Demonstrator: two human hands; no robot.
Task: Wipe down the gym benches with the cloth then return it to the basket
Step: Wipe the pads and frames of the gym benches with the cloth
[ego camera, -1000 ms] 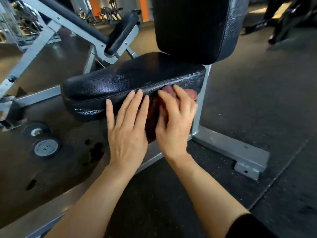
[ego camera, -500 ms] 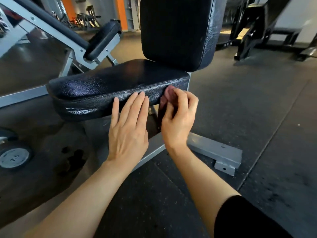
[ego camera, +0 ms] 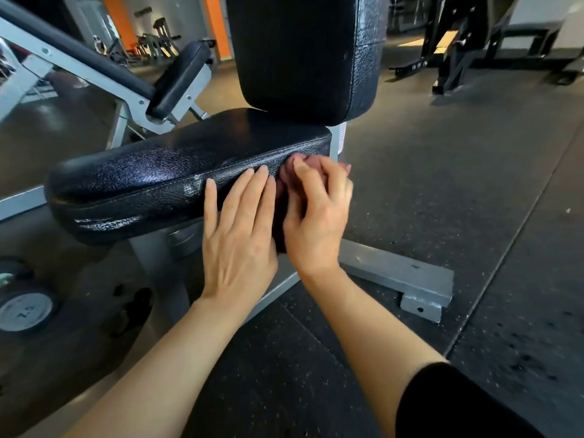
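A black padded bench seat (ego camera: 164, 172) with an upright black backrest (ego camera: 303, 55) fills the middle of the view. My right hand (ego camera: 316, 213) grips a dark pink cloth (ego camera: 286, 178) and presses it against the seat's near side edge, close to the backrest end. Most of the cloth is hidden under that hand. My left hand (ego camera: 240, 229) lies flat with straight fingers against the same side edge, just left of the cloth. No basket is in view.
The bench's grey steel foot (ego camera: 407, 279) runs across the black rubber floor to the right. A round 7.5 weight (ego camera: 25, 311) lies on the floor at lower left. Another grey-framed bench (ego camera: 177, 80) stands behind, and dark machines (ego camera: 467, 42) stand far right.
My right hand has bunched the cloth and slid it along the seat's side edge toward the backrest end. The left hand stays flat on the edge. The view has shifted slightly.
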